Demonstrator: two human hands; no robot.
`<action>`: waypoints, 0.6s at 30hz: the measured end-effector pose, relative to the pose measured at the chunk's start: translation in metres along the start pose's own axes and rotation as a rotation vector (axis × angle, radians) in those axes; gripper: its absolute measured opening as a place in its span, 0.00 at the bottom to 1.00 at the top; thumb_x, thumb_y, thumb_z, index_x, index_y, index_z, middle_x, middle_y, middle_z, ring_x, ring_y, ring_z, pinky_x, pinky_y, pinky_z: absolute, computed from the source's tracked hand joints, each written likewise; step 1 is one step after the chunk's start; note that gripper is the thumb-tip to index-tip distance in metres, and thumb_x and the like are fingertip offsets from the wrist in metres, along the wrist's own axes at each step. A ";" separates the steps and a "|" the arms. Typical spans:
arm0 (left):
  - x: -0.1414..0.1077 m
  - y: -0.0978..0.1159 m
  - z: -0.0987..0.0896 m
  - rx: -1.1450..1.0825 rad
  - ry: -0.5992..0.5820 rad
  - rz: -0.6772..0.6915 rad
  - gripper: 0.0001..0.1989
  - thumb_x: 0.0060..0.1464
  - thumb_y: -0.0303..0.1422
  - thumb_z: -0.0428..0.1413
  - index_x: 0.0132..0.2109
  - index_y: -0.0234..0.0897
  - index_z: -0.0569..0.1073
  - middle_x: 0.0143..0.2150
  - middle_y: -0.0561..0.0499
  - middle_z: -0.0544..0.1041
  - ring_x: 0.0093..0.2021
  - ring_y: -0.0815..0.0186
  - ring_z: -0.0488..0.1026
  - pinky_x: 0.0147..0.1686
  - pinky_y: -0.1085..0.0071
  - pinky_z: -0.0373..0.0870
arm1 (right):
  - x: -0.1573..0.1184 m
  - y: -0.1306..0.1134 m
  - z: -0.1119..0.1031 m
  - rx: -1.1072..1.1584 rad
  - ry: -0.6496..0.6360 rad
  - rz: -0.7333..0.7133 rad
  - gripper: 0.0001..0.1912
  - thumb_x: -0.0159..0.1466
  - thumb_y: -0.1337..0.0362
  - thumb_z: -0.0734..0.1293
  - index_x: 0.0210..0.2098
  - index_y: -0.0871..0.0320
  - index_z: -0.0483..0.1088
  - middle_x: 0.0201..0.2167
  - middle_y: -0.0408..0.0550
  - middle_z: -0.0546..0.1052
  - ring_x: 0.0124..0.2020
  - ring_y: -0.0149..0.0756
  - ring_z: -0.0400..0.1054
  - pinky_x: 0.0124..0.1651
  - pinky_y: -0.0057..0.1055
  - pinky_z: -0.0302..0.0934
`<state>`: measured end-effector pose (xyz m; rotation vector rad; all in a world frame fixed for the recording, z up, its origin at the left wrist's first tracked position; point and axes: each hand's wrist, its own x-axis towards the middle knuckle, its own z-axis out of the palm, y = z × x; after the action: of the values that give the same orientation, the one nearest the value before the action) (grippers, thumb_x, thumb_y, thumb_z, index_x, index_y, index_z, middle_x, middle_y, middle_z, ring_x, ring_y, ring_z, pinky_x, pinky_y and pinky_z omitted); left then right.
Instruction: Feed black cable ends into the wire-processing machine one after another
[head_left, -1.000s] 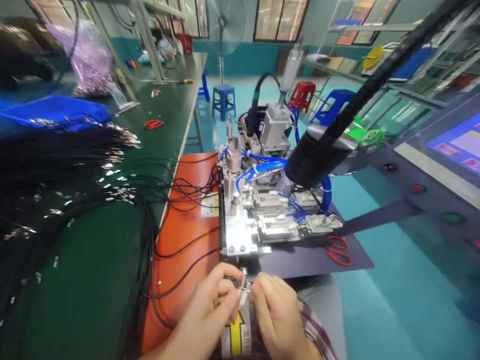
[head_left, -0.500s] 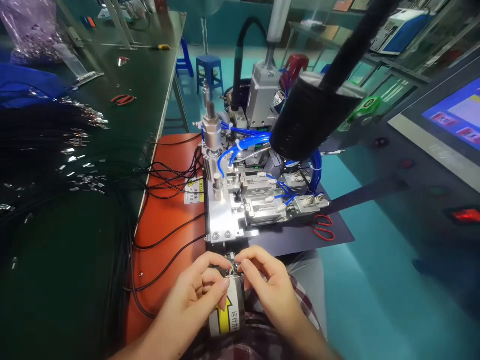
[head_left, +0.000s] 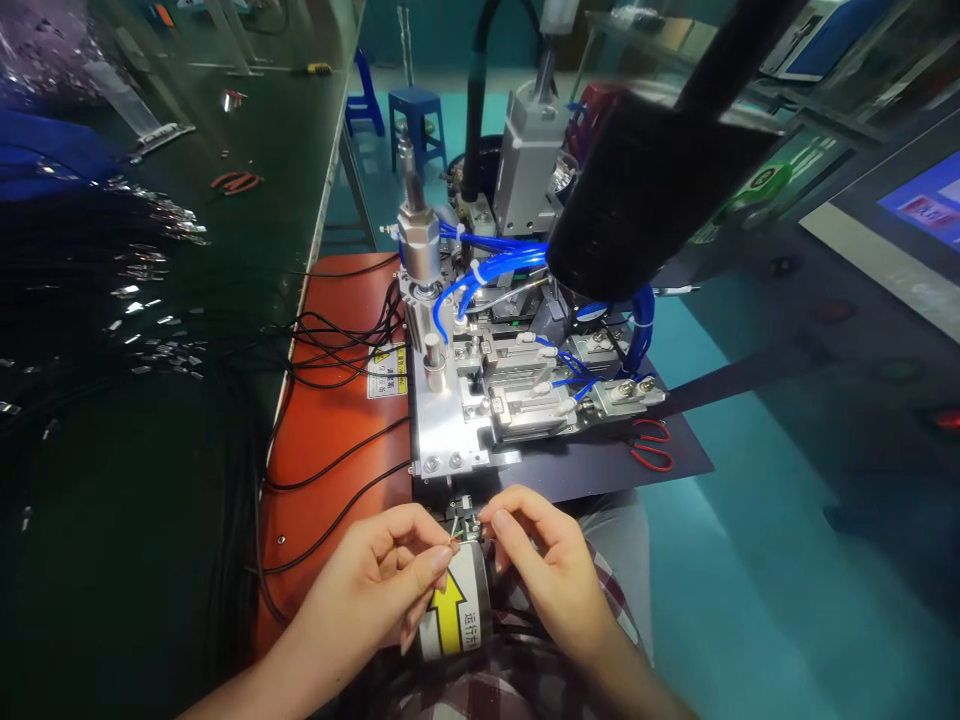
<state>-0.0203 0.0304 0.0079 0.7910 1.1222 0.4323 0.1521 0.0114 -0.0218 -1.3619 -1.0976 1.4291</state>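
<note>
My left hand (head_left: pixel 390 565) is closed in a pinch on thin wires (head_left: pixel 456 538), whose fine ends show at the fingertips. Beside it, my right hand (head_left: pixel 544 560) is closed too, thumb and forefinger together; what lies between them is too small to make out. Just beyond the fingertips is a small metal fixture (head_left: pixel 466 505) at the front of the machine (head_left: pixel 450 430). Beneath both hands sits a rounded white cover (head_left: pixel 472 585) with a yellow arrow and printed characters, partly hidden by the left hand.
Red-handled scissors (head_left: pixel 652 445) lie on the dark plate at right. Black cables (head_left: pixel 337 480) cross the orange surface (head_left: pixel 330 430) at left. A dark cable bundle with shiny ends (head_left: pixel 169 220) lies on the green table (head_left: pixel 255 120). A black cylinder (head_left: pixel 637 200) hangs above the machine.
My left hand has shifted slightly left and down, and the wire ends now point differently. My right hand stays in nearly the same place. The head view has tilted down a little.
</note>
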 end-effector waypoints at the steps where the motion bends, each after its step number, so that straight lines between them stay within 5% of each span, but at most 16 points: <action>1: 0.000 0.000 0.000 0.010 0.030 0.001 0.15 0.50 0.42 0.59 0.31 0.35 0.67 0.14 0.61 0.63 0.14 0.77 0.57 0.16 0.80 0.54 | -0.001 0.000 0.000 0.010 0.005 0.005 0.08 0.64 0.61 0.63 0.32 0.58 0.70 0.24 0.40 0.68 0.23 0.28 0.62 0.28 0.25 0.56; 5: -0.001 0.001 0.002 0.017 0.120 -0.001 0.16 0.46 0.41 0.61 0.29 0.35 0.65 0.16 0.59 0.68 0.15 0.75 0.63 0.17 0.79 0.60 | -0.002 -0.002 0.002 0.059 -0.016 0.046 0.08 0.64 0.61 0.63 0.31 0.58 0.70 0.23 0.40 0.68 0.21 0.27 0.60 0.26 0.25 0.55; 12: -0.002 0.002 0.006 -0.086 0.090 -0.034 0.19 0.44 0.43 0.62 0.28 0.35 0.64 0.12 0.59 0.67 0.13 0.75 0.64 0.14 0.82 0.58 | -0.001 -0.002 0.008 0.103 -0.058 0.071 0.08 0.62 0.60 0.65 0.30 0.58 0.69 0.21 0.39 0.66 0.21 0.26 0.59 0.25 0.24 0.55; 18: 0.001 -0.005 0.002 -0.146 0.051 0.002 0.17 0.47 0.42 0.62 0.29 0.35 0.64 0.12 0.59 0.67 0.12 0.75 0.64 0.14 0.81 0.59 | -0.007 -0.002 0.009 -0.098 0.039 -0.112 0.03 0.61 0.67 0.65 0.33 0.56 0.72 0.28 0.42 0.71 0.24 0.28 0.63 0.28 0.26 0.59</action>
<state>-0.0186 0.0270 0.0045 0.6560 1.1233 0.5327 0.1431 0.0045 -0.0174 -1.3690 -1.2130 1.2779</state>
